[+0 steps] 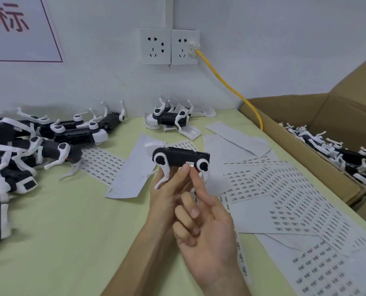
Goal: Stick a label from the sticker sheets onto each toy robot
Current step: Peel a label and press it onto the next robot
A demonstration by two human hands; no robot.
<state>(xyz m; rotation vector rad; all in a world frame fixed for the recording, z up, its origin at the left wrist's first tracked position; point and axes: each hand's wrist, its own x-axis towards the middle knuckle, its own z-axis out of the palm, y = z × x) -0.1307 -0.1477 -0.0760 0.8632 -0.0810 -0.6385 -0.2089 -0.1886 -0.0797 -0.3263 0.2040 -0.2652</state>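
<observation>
My left hand grips a black-and-white toy robot dog from below and holds it up above the table's middle. A small white label sits on the robot's lower side edge. My right hand reaches up with its index finger straight, the tip touching the robot just under the label; its other fingers are curled and hold nothing. Sticker sheets printed with rows of small labels lie spread across the right of the table, with one more sheet at the left.
A pile of toy robots fills the left of the green table. A few robots and white parts lie by the wall. A cardboard box at the right holds several robots. A yellow cable hangs from the wall socket.
</observation>
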